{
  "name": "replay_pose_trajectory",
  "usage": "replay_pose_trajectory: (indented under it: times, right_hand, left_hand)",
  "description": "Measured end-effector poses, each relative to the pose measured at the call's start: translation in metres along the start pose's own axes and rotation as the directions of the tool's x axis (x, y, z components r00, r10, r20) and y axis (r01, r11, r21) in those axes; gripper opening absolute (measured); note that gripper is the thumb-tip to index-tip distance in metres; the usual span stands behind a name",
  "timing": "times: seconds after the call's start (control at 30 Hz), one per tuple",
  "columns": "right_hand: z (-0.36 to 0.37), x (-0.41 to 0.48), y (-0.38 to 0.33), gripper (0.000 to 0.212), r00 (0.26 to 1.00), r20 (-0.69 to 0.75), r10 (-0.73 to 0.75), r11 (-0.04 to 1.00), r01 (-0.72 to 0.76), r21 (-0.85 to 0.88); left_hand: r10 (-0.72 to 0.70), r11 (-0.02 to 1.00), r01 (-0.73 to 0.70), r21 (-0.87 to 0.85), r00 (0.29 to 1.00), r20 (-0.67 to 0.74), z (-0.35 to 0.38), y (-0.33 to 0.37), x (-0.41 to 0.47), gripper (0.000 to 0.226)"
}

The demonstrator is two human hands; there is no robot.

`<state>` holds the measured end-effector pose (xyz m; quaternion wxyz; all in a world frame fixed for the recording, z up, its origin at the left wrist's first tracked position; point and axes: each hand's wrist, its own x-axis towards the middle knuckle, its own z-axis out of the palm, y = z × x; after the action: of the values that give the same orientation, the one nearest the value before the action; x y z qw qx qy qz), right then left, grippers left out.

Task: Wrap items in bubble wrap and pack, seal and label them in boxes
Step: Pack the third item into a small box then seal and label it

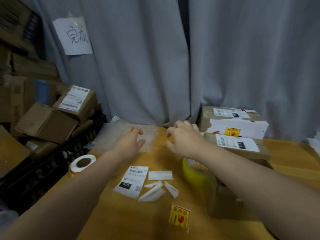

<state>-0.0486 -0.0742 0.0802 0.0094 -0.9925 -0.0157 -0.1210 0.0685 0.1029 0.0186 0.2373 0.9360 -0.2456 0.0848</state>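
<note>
Clear bubble-wrap sheet (107,134) lies flat at centre frame on the yellow-brown bench (121,219). Left hand (131,139) is above it, right hand (183,137) just beside its right edge. Both are loosely spread, gripping nothing. Likely light, limp, slippery; pinch the edges.

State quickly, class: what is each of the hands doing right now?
Left hand: open, fingers spread over the bubble wrap, holding nothing.
Right hand: open, fingers loosely curled above the table, holding nothing.

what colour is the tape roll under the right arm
Yellow tape roll, head view.
</note>
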Motion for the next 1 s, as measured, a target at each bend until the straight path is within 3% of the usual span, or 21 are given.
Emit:
replay_pose_trajectory:
  times: [0.1,0.33,0.4,0.47,0.53,0.63,0.7,0.77,0.93,1.0]
  right_hand:
    - [0.017,0.041,-0.011,0.040,0.989,0.145,-0.035,0.996,0.047,-0.081]
    - [0.050,0.083,-0.007,0.042,0.951,0.308,0.033,0.994,0.002,-0.113]
    - [0.054,0.086,0.001,0.040,0.944,0.324,0.066,0.997,-0.045,-0.070]
    - [0.054,0.088,0.010,0.038,0.943,0.320,0.096,0.995,-0.097,-0.015]
    - [0.053,0.088,0.018,0.039,0.944,0.309,0.115,0.991,-0.131,0.030]
    - [0.045,0.087,0.027,0.043,0.958,0.264,0.115,0.988,-0.138,0.074]
    - [0.039,0.084,0.034,0.053,0.977,0.184,0.112,0.973,-0.145,0.180]
    - [0.029,0.081,0.040,0.070,0.989,0.071,0.129,0.923,-0.147,0.357]
    - [-0.020,0.061,0.045,0.105,0.960,-0.145,0.241,0.721,-0.077,0.688]
    - [-0.045,0.053,0.047,0.100,0.940,-0.178,0.291,0.581,-0.026,0.814]
  left_hand:
    - [-0.084,0.993,0.079,0.084,0.994,0.064,0.010,-0.036,0.028,0.043]
    - [-0.101,0.975,0.052,0.216,0.969,0.225,0.056,-0.050,0.068,0.071]
    - [-0.134,0.969,0.076,0.235,0.961,0.240,0.064,-0.052,0.075,0.067]
    - [-0.137,0.965,0.082,0.247,0.968,0.212,0.072,-0.057,0.082,0.041]
    - [-0.149,0.981,0.126,0.147,0.977,0.155,0.075,-0.060,0.084,0.018]
    - [-0.175,0.983,0.167,-0.081,0.977,-0.119,0.063,-0.055,0.083,0.021]
    - [-0.201,0.966,0.123,-0.228,0.913,-0.355,0.041,-0.041,0.083,0.025]
    - [-0.149,0.948,-0.023,-0.317,0.848,-0.508,0.006,-0.018,0.084,0.024]
    - [0.270,0.867,-0.487,-0.106,0.637,-0.722,-0.096,0.063,0.075,0.017]
    - [0.408,0.794,-0.608,-0.006,0.540,-0.737,-0.121,0.097,0.069,0.021]
